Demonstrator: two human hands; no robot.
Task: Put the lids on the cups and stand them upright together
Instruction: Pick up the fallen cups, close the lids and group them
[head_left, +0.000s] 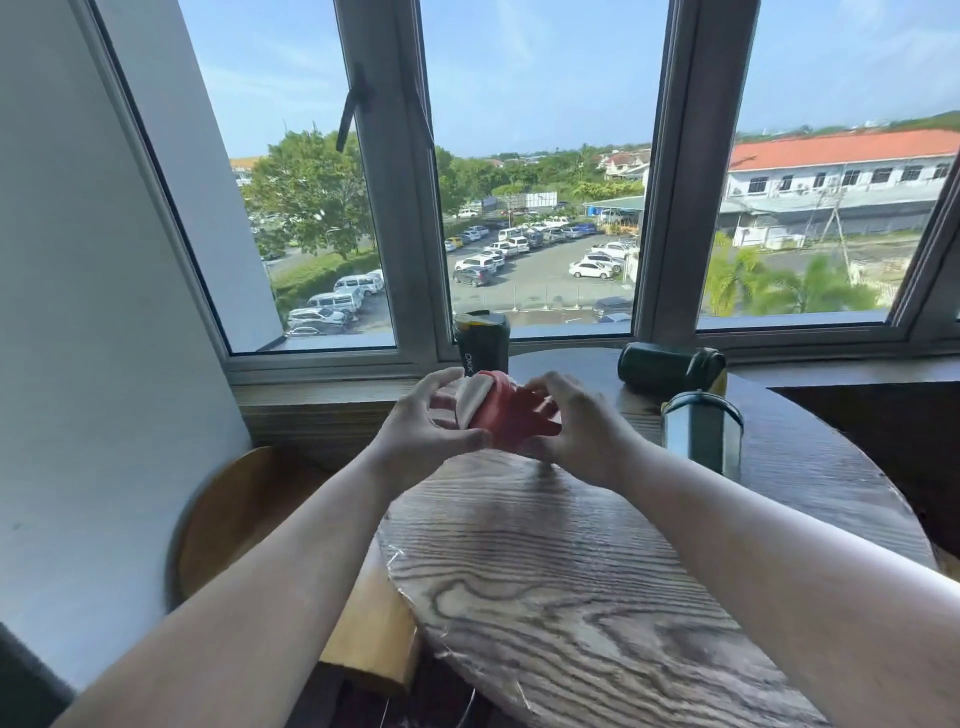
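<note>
Above the far side of the round wooden table (597, 571) I hold a red cup (506, 415) tilted on its side. My right hand (576, 431) grips its body. My left hand (431, 421) presses a white lid (471, 400) against its mouth on the left. A dark cup with a lid (482, 343) stands upright by the window behind my hands. Another dark cup (670, 368) lies on its side at the back right. A silver cup with a dark lid (701, 434) stands upright to the right of my right hand.
The window frame (410, 358) and sill run close behind the table. A wooden chair (249, 530) stands at the left beside the wall. The table's near part shows bare wood grain.
</note>
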